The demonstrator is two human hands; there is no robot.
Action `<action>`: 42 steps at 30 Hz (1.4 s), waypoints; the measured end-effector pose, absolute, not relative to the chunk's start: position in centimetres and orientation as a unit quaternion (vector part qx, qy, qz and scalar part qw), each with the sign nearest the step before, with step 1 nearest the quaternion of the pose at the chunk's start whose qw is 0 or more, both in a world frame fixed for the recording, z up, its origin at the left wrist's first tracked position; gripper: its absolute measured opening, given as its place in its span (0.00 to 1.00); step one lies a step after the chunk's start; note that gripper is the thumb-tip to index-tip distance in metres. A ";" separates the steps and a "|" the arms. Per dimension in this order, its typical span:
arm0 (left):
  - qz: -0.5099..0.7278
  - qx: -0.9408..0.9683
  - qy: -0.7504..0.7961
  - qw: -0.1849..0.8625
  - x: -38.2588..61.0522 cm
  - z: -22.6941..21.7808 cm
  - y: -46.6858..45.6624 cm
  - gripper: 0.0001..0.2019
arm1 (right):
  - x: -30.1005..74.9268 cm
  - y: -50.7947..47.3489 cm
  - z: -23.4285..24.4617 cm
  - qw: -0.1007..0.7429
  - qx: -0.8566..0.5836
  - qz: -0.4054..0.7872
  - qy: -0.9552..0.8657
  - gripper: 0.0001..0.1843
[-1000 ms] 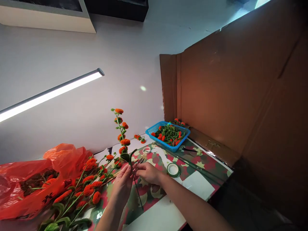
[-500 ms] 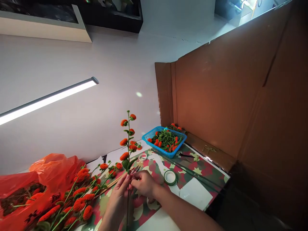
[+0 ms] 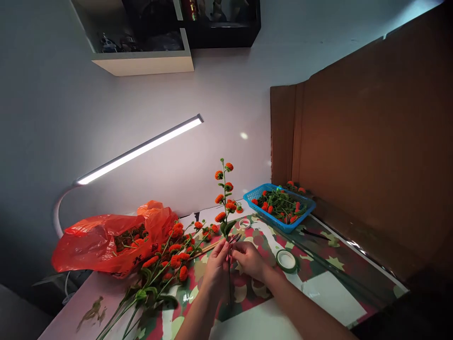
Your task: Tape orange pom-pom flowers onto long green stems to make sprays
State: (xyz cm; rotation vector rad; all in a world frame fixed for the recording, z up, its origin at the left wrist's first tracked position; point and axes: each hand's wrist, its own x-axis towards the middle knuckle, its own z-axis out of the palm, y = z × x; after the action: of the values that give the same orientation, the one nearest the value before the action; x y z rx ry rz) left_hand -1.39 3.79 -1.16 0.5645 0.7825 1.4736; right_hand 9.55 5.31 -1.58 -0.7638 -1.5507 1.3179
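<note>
An artificial flower stem (image 3: 224, 198) with several orange blooms and small green leaves stands upright in front of me. My left hand (image 3: 216, 259) pinches it between thumb and fingers, just below the lowest leaves. Bare stem runs down below the grip. Close against the same spot, my right hand (image 3: 249, 259) has its fingertips pressed together. Whatever lies between those fingertips is too small to make out. A roll of green tape (image 3: 286, 261) lies on the table to the right of my right hand.
A blue basket (image 3: 255, 192) of orange flowers and greenery stands at the back right, before a cardboard panel (image 3: 354, 141). Finished-looking orange stems (image 3: 175, 259) and a red plastic bag (image 3: 92, 241) lie left. A white tape roll (image 3: 244, 224) sits behind. A lamp (image 3: 141, 150) hangs above.
My view has swung left, so the scene sits further right and more of the bag and lamp shows. Both hands stay at the same place on the stem.
</note>
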 end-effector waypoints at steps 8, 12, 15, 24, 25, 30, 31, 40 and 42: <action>0.649 0.267 0.340 0.626 -2.1 -1.4 4.1 0.18 | 9.8 5.2 -1.2 0.453 -0.246 0.591 -0.620 0.17; 0.652 0.261 0.324 0.634 -2.1 -1.3 4.1 0.19 | 9.8 5.4 -1.5 0.447 -0.241 0.631 -0.587 0.20; 0.650 0.263 0.318 0.638 -1.9 -1.5 4.2 0.16 | 9.7 5.5 -2.0 0.423 -0.248 0.694 -0.527 0.19; 0.658 0.257 0.331 0.626 -1.5 -1.5 3.9 0.19 | 8.9 4.5 -2.0 0.517 -0.338 0.622 -0.481 0.20; 0.653 0.264 0.339 0.624 -1.4 -1.4 3.8 0.19 | 8.8 4.4 -2.0 0.536 -0.348 0.588 -0.496 0.19; 0.635 0.294 0.404 0.589 -1.1 -1.3 3.5 0.16 | 8.7 3.6 -2.6 0.563 -0.415 0.432 -0.570 0.16; 0.643 0.297 0.411 0.575 -1.1 -1.3 3.5 0.16 | 8.6 3.5 -2.7 0.563 -0.422 0.412 -0.579 0.17; 0.661 0.334 0.427 0.519 -2.1 -1.5 3.7 0.13 | 9.7 5.0 -2.0 0.466 -0.324 0.618 -0.544 0.19; 0.662 0.328 0.429 0.520 -2.3 -1.7 3.8 0.15 | 10.4 5.6 -1.7 0.446 -0.315 0.632 -0.550 0.18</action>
State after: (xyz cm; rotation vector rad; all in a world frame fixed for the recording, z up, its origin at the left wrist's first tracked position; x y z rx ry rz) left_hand -2.25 3.84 -1.73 0.7867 1.0284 1.5862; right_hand 10.38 5.57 -1.74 -0.7797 -1.3628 1.5653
